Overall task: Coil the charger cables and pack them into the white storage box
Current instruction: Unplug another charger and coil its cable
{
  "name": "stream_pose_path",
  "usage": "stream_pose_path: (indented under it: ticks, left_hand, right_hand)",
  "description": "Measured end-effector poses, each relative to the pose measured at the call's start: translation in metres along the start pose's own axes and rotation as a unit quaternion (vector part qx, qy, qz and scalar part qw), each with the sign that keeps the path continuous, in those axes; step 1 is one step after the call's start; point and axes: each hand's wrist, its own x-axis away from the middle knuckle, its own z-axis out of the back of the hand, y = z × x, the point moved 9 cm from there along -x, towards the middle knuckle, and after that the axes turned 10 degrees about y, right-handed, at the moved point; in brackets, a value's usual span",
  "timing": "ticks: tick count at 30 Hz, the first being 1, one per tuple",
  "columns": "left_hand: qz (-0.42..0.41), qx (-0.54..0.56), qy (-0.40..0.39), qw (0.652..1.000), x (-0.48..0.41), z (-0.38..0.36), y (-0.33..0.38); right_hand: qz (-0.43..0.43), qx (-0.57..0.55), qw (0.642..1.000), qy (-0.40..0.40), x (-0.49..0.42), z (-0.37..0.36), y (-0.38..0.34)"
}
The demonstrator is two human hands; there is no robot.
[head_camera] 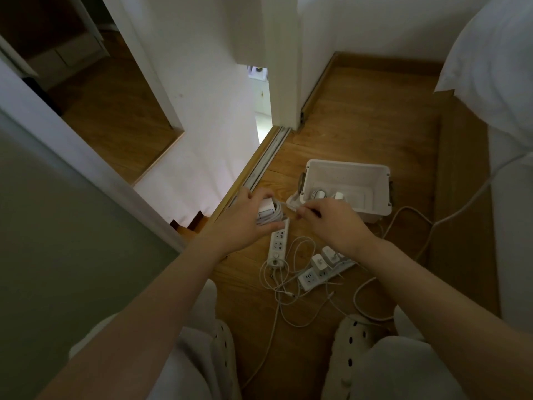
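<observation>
- A person crouched on a brown wooden plank floor [360,116] is winding a white charger cable [277,215] into a coil against its square white charger brick [265,210]. This looks like the coiling step, close to done.
- The left hand [245,220] grips the brick and coil together, fingers curled over the top. At three o'clock of it, the right hand [334,223] pinches the cable's free end between thumb and fingertips.
- The open white plastic storage box [372,171] stands at one o'clock of the hands, just beyond them. Two small white chargers [318,194] already lie inside.
- The next move likely calls for tucking in the loose end, then carrying the bundle over the box's near rim with the coil kept clamped so it does not spring apart.
- At six o'clock of the hands lie a long white power strip [277,245], a second white power strip [310,277] with white plug adapters [318,262] seated in it, and a tangle of thin white cables [278,287]. These are probably work still to come, and could snag.
- Cream perforated slippers [350,339] show at the frame's six o'clock and white bedding [496,53] at its two o'clock.
</observation>
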Motion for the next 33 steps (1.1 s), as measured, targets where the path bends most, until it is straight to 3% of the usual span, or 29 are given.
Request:
stream_pose_path:
  ticks: [3, 5, 9, 13, 18, 21, 22, 23, 25, 27, 28, 30, 33]
  left_hand:
    - [0.037, 0.051, 0.073, 0.995, -0.004, 0.011, -0.001]
    - [0.097, 0.123, 0.071, 0.985, -0.008, 0.009, -0.007]
    - [0.219, 0.298, 0.097, 0.924, -0.015, 0.005, -0.013]
    - [0.196, 0.469, 0.080, 0.857, -0.006, 0.002, -0.001]
    - [0.232, 0.501, 0.154, 0.820, -0.004, 0.002, 0.004]
    - [0.224, 0.567, 0.192, 0.769, -0.006, 0.010, 0.003]
    - [0.218, 0.604, 0.194, 0.742, -0.008, 0.013, 0.003]
    - [0.208, 0.638, 0.191, 0.717, -0.010, 0.016, 0.004]
    - [0.179, 0.687, 0.172, 0.682, -0.012, 0.019, 0.011]
    - [0.160, 0.699, 0.149, 0.682, -0.010, 0.017, 0.022]
    - [0.154, 0.696, 0.138, 0.687, -0.009, 0.016, 0.028]
    - [0.143, 0.659, 0.131, 0.727, -0.005, 0.013, 0.040]
    - [0.097, 0.542, 0.132, 0.824, 0.003, 0.013, 0.058]
  right_hand:
    - [0.003, -0.057, 0.998, 0.004, 0.010, -0.007, -0.011]
    - [0.011, -0.070, 0.997, -0.001, 0.017, -0.015, -0.018]
    - [0.056, -0.075, 0.996, 0.004, 0.029, -0.022, -0.040]
    - [0.064, -0.066, 0.996, 0.005, 0.032, -0.020, -0.043]
    - [0.086, -0.032, 0.995, 0.027, 0.037, -0.014, -0.050]
    - [-0.016, -0.125, 0.992, 0.010, 0.041, -0.017, -0.039]
    - [-0.095, -0.229, 0.969, -0.004, 0.042, -0.021, -0.029]
    - [-0.190, -0.349, 0.917, -0.022, 0.044, -0.026, -0.017]
    - [-0.352, -0.529, 0.771, -0.046, 0.048, -0.038, 0.000]
    - [-0.438, -0.630, 0.641, -0.032, 0.050, -0.044, 0.008]
    - [-0.460, -0.656, 0.598, -0.016, 0.050, -0.047, 0.011]
    - [-0.477, -0.671, 0.567, 0.008, 0.051, -0.052, 0.016]
    - [-0.484, -0.663, 0.572, -0.009, 0.056, -0.062, 0.011]
